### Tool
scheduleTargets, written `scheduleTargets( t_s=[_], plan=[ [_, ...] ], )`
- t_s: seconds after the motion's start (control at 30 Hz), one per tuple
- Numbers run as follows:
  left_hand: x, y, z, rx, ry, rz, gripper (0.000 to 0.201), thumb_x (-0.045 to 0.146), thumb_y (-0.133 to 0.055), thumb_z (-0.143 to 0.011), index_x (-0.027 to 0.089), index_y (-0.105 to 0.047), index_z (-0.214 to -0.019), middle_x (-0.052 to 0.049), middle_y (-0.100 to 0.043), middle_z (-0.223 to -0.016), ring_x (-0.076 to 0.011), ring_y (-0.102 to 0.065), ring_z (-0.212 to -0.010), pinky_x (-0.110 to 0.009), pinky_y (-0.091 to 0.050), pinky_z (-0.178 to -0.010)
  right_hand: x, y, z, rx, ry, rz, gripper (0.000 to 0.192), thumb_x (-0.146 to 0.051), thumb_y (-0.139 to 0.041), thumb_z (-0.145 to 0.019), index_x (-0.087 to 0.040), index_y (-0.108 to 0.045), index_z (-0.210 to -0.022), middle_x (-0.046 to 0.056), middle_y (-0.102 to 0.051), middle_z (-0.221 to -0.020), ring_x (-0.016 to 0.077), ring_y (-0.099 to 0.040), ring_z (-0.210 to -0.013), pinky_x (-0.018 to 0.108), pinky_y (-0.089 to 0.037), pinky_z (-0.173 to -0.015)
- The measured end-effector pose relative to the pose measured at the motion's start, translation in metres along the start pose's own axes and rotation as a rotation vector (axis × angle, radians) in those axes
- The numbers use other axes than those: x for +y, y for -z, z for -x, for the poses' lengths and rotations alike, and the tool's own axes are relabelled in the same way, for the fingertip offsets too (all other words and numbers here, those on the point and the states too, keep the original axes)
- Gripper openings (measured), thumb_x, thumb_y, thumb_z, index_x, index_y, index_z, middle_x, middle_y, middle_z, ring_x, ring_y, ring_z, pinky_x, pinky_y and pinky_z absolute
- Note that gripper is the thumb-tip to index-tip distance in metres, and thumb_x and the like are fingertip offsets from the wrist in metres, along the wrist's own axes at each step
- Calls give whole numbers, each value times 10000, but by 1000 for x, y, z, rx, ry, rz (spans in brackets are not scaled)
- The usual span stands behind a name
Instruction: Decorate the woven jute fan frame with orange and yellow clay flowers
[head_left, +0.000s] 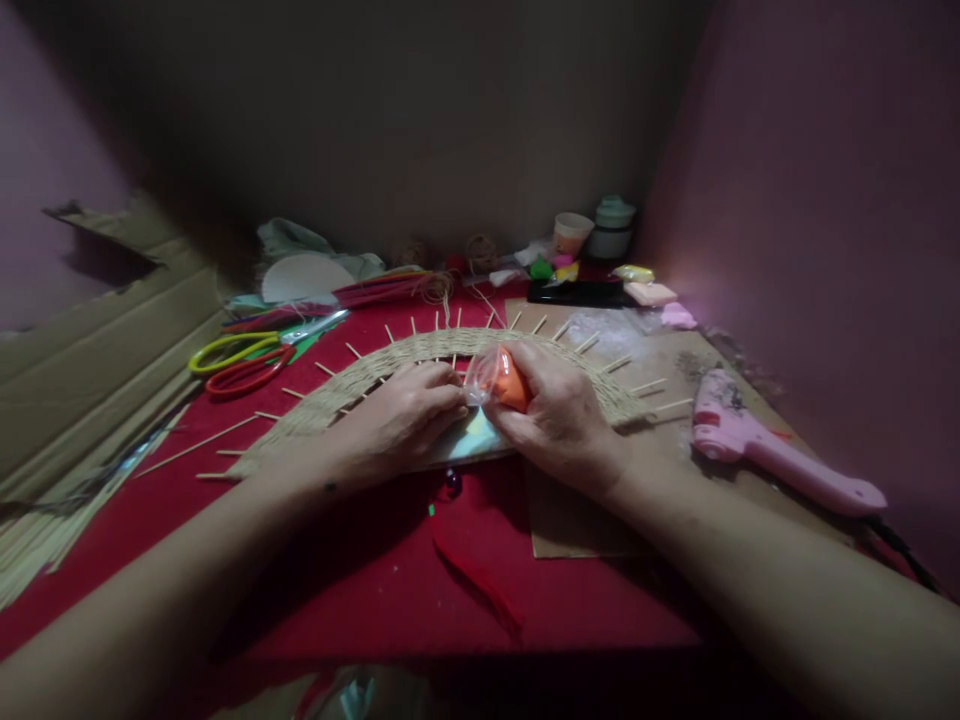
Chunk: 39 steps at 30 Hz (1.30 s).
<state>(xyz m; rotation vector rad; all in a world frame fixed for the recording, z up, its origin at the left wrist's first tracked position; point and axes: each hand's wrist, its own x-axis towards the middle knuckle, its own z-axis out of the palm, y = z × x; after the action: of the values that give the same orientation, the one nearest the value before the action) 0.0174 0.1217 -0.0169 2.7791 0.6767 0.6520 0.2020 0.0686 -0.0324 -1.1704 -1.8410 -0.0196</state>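
Head view: orange packet between hands.

A pink glue gun lies at three o'clock; scissors at ten; a paper cup at one.

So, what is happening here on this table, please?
A person works with both hands over a woven straw arch with sticks poking out of its rim, lying on a red cloth. The right hand holds a small orange lump in clear plastic wrap, and the left hand pinches the wrap's edge. A pink glue gun lies to the right, scissors to the left.
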Motion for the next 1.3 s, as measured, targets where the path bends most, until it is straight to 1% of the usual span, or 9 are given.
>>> scheduleTargets(
  t_s=[0.1,0.23,0.33,0.57,0.77,0.9,1.03,1.17,1.3],
  plan=[
    [-3,1,2,-41,-34,-43,227,180,-449,-857,203,-665,-923,-80,-658,-928,-203,-578,-883,-354,-440,-807,0,0,0,-25,-10,-3,167,-294,-522,-818,-155,-565,-901,82,-612,-845,188,-537,-778,325,-443,-719],
    [-4,3,0,-4,-18,-108,209,175,-448,-837,190,-655,-856,-42,-669,-777,-172,-572,-719,-303,-427,-687,-1,0,1,-44,-13,-12,164,-273,-523,-818,-148,-571,-913,88,-615,-859,194,-543,-803,324,-442,-734],
    [-3,4,0,33,-29,-164,244,216,-425,-867,162,-662,-849,-35,-657,-742,-162,-570,-683,-286,-424,-655,-1,-1,1,-31,0,7,153,-274,-522,-819,-141,-569,-878,85,-603,-826,186,-533,-758,319,-439,-710],
    [-3,4,2,50,-62,-80,181,238,-504,-856,180,-676,-862,-81,-667,-830,-181,-585,-773,-299,-463,-686,0,-1,1,-21,8,21,166,-286,-523,-824,-143,-567,-897,78,-600,-827,175,-518,-746,317,-438,-699],
    [3,6,2,-34,-81,-40,223,187,-473,-857,187,-669,-964,-91,-663,-942,-187,-594,-854,-302,-474,-741,0,-1,1,-36,-2,13,154,-258,-542,-805,-142,-573,-902,79,-609,-835,177,-526,-750,320,-438,-702],
    [3,5,1,-34,-67,-57,214,229,-465,-873,190,-674,-899,-76,-664,-913,-172,-587,-824,-286,-470,-720,0,-1,1,-42,-4,16,140,-264,-533,-810,-159,-564,-896,79,-606,-844,181,-530,-770,320,-439,-708],
    [1,3,2,8,-51,-31,221,247,-457,-889,186,-670,-892,-70,-670,-897,-173,-586,-833,-297,-475,-745,0,-1,2,-33,8,17,148,-280,-529,-815,-158,-561,-893,77,-607,-834,177,-527,-749,316,-436,-694],
    [-1,4,4,9,-17,-32,213,242,-457,-889,177,-657,-858,-68,-674,-839,-172,-587,-800,-290,-474,-736,0,-2,2,-28,16,22,141,-276,-537,-810,-151,-564,-870,81,-610,-823,181,-527,-737,314,-430,-679],
    [-2,5,4,8,28,-58,205,246,-462,-882,175,-654,-893,-73,-678,-855,-179,-591,-807,-303,-462,-740,1,-2,2,-38,-10,1,149,-287,-539,-805,-157,-559,-873,72,-605,-810,182,-527,-734,314,-427,-676]
  ],
)
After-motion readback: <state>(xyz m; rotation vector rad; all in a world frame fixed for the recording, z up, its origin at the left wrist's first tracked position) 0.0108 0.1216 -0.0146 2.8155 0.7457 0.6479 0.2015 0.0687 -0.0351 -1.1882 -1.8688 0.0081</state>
